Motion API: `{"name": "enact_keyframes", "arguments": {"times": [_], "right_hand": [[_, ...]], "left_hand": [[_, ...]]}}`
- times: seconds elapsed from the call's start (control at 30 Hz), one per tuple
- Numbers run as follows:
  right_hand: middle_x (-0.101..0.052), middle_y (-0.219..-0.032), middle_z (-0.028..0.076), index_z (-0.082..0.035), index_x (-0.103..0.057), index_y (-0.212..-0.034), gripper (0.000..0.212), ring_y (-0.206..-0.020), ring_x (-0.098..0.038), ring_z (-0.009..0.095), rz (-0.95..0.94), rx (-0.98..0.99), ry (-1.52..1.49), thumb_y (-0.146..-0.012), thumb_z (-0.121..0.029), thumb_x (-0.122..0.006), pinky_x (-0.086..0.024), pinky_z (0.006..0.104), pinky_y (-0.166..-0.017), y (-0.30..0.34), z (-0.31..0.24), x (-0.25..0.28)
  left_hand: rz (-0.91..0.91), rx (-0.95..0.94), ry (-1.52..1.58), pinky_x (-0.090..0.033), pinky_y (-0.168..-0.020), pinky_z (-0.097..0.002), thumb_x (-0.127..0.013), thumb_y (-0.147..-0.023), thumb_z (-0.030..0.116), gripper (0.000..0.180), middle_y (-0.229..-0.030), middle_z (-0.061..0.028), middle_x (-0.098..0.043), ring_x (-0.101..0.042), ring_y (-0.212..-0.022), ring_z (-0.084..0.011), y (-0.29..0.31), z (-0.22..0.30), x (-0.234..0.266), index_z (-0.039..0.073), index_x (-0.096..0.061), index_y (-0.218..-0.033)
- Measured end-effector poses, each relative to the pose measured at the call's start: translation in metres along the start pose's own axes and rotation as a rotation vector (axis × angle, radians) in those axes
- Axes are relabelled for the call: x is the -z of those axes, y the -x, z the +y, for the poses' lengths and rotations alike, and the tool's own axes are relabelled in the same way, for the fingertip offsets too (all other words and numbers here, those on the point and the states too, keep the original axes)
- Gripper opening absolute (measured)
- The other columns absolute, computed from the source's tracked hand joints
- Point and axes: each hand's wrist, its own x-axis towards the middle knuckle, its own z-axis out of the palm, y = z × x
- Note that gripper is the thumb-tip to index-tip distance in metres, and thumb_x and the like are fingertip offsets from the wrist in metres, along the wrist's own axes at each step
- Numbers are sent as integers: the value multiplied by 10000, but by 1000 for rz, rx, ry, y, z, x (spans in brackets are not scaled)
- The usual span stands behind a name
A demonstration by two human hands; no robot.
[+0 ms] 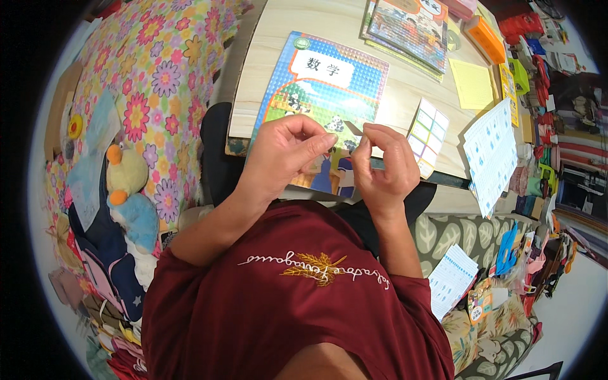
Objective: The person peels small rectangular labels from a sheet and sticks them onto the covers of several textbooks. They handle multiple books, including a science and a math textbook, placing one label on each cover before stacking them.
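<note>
Over the lower part of a blue and green textbook (364, 79) with pandas on its cover, both my hands are raised close together. My left hand (278, 155) is closed, thumb and forefinger pinched; anything between their tips is too small to make out. Opposite it, my right hand (387, 168) pinches a small thin piece (353, 128), greyish and flat, whose kind is unclear. The book lies at the near edge of the table, tilted slightly. Right of my right hand, a sheet of labels (429, 136) with coloured borders lies on the table.
More books (408, 31) are stacked at the back of the table (411, 82). A yellow paper (472, 84), an orange box (484, 39) and blue-printed sheets (491, 155) sit along its right side. A flowered bedspread (164, 76) with plush toys (126, 171) is left; a leaf-patterned sofa (456, 234) is right.
</note>
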Motion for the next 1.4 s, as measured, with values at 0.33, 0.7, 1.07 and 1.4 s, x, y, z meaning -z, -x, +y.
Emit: {"name": "enact_keyframes", "arguments": {"times": [0.33, 0.7, 1.07, 1.4], "right_hand": [[-634, -769, 75, -35, -596, -785, 221, -638, -602, 218, -20, 95, -25, -592, 51, -662, -471, 292, -550, -10, 0, -9], [-635, -775, 50, -58, -597, -786, 218, -640, -599, 204, -75, 111, -33, -597, 15, -677, -462, 293, -562, -10, 0, -7], [-636, -761, 51, -64, -582, -780, 212, -655, -611, 209, -130, 65, -127, -605, 12, -675, -469, 302, -579, -6, -2, -11], [-658, -945, 101, 10, -623, -996, 238, -751, -614, 155, -322, -731, -836, -905, -171, -498, -483, 278, -679, -15, -2, 6]], "left_hand": [[-120, -812, -1047, -418, -548, -250, -673, -682, -66, 271, -790, -59, -536, -533, -647, -161, -20, 45, 9, 54, -660, -924], [-271, -755, -1200, -449, -572, -302, -646, -703, -27, 156, -780, -80, -534, -568, -680, -233, -31, 49, 10, 31, -615, -844], [-328, -654, -1159, -449, -615, -325, -573, -753, -30, 109, -819, -108, -514, -549, -740, -275, -30, 41, 24, 23, -537, -842], [-340, -760, -1104, -457, -577, -324, -579, -757, -4, 110, -832, -80, -518, -559, -732, -260, -33, 48, 30, 39, -528, -845]]}}
